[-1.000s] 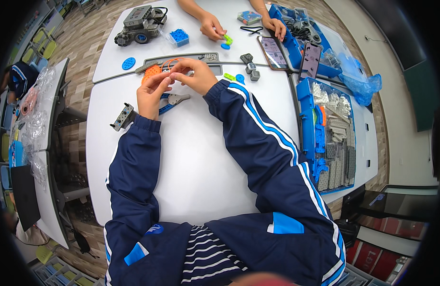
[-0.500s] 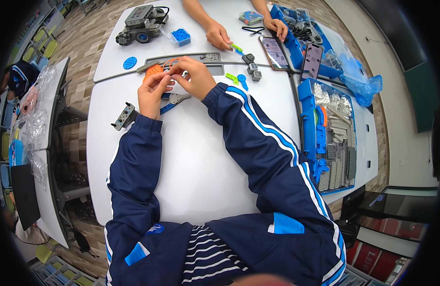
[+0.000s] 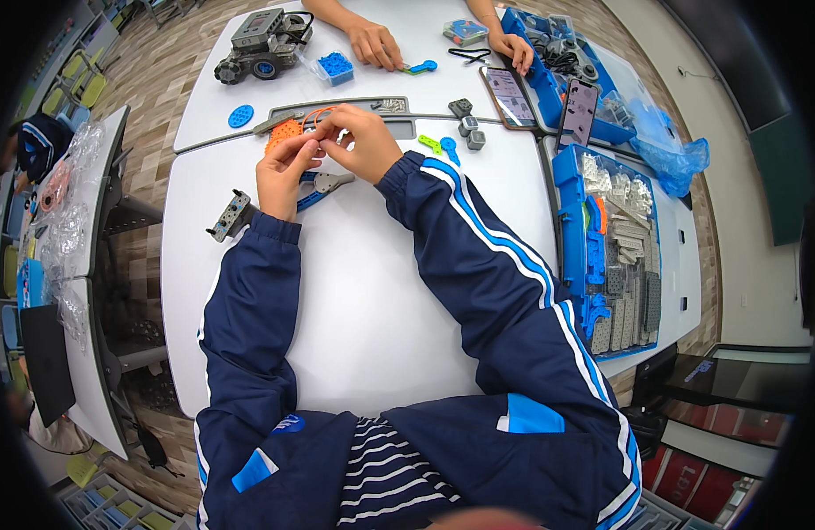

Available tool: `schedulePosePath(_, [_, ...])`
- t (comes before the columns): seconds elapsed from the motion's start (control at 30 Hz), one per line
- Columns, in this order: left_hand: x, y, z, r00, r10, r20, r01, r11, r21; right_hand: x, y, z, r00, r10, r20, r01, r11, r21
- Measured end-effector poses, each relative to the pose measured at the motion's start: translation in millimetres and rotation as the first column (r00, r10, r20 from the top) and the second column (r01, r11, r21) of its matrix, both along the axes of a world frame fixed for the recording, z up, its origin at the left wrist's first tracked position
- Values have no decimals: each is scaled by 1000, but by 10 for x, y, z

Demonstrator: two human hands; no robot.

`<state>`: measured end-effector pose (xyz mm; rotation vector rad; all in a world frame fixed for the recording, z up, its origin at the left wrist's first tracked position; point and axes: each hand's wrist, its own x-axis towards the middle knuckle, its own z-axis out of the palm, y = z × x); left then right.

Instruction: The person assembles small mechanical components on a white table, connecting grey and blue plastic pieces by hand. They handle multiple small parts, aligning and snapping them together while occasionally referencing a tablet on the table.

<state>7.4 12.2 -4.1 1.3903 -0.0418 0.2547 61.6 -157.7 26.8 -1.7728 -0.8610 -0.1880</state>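
Over the far left part of the table, my left hand (image 3: 280, 181) and my right hand (image 3: 365, 148) meet fingertip to fingertip. Both are closed in a pinch; whatever sits between the fingers is too small and hidden to make out. An orange perforated piece (image 3: 282, 132) shows just behind my left fingers, partly covered. Below my hands lies a blue and grey part (image 3: 315, 196), half hidden by the left wrist. A grey block with black pegs (image 3: 230, 217) rests beside my left cuff. Right of my right hand are a green connector (image 3: 429, 143) and a blue connector (image 3: 451, 151).
Across the table, a co-worker's hand (image 3: 375, 46) touches a green and blue piece (image 3: 420, 67). A grey wheeled robot (image 3: 264, 44), a tub of blue pegs (image 3: 335, 69), small grey cubes (image 3: 468, 125) and phones (image 3: 508, 97) stand around. A blue parts box (image 3: 566, 256) flanks the right.
The co-worker's hand has shifted left, and the green piece there now lies flatter with a blue part showing at its end. My own hands have barely moved.
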Motion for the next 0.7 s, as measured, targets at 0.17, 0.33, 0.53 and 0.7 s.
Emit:
schedulePosePath(0.17, [-3,-15,0,1000,23,16,-23,1000,-6,11,-15,-14,999,10,-30,-10,1000,6])
schedulePosePath(0.33, [-3,-16,5,999,35,29,-35,999,0,15,-16,-21,1000,-4,-26,4,1000,14])
schedulePosePath(0.53, [-12,-29,15,998,61,30,-61,998,-4,30,-6,-20,997,-20,75,20,1000,7])
schedulePosePath(0.7, [-23,-38,32,997,76,28,-76,997,14,-12,-13,7,998,-26,57,27,999,-17])
